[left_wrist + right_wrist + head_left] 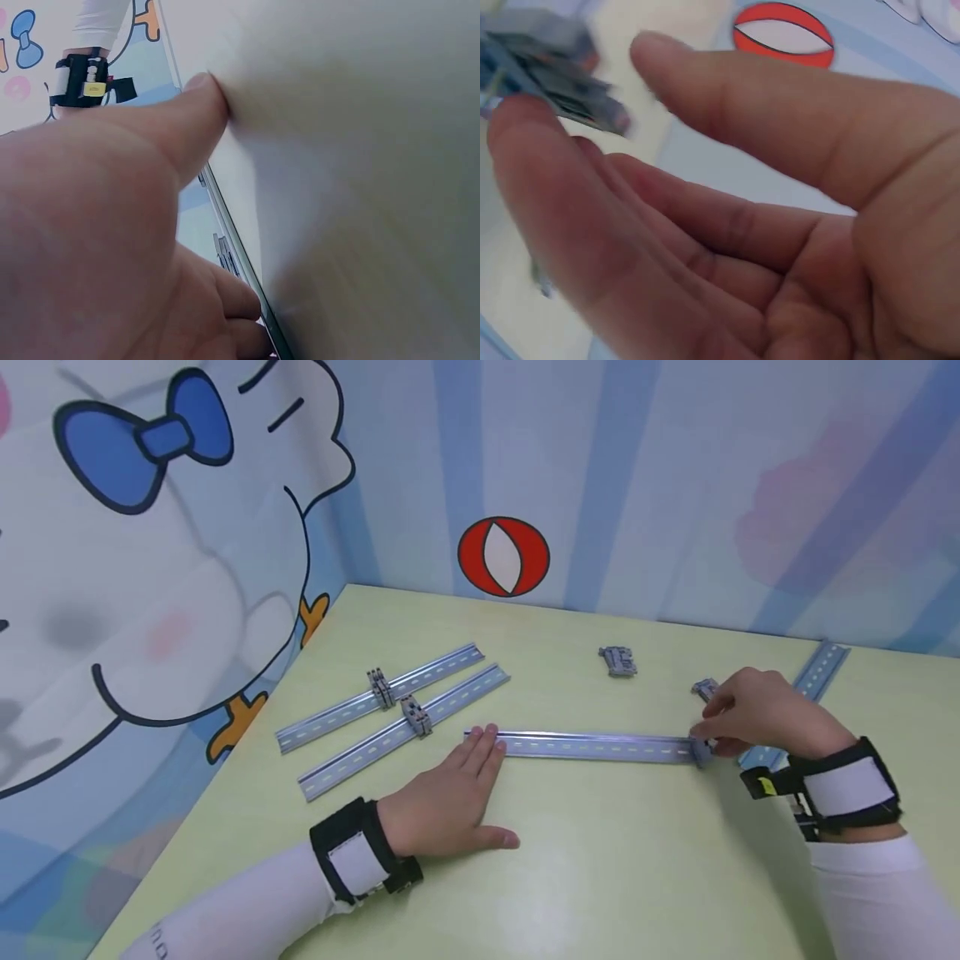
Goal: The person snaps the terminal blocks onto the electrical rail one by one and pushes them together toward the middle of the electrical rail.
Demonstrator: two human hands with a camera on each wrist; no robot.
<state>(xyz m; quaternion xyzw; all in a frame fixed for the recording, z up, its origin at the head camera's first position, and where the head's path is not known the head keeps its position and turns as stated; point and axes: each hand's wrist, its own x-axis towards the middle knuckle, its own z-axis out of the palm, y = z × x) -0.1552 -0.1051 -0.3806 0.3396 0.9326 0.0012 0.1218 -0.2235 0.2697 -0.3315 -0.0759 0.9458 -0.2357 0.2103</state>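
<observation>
Slotted rail (592,746) lies left to right mid-table (585,860); small grey block (701,753) at its right end. I have the right hand (772,714) at that block: fingers bent, index fingertip against or just in front of it (contact unclear), thumb standing apart in my right wrist feed, so grip unclosed. I have the left hand (442,802) with straight fingertips on the rail's left end, thumb spread, gripping nothing. Just beyond the right hand, a second block (705,688); farther and left, a loose block (618,661). At left, two slanting rails (352,767), each carrying a block. At right, another rail (821,668), partly hidden by the right hand. Far side: printed wall (540,460).
</observation>
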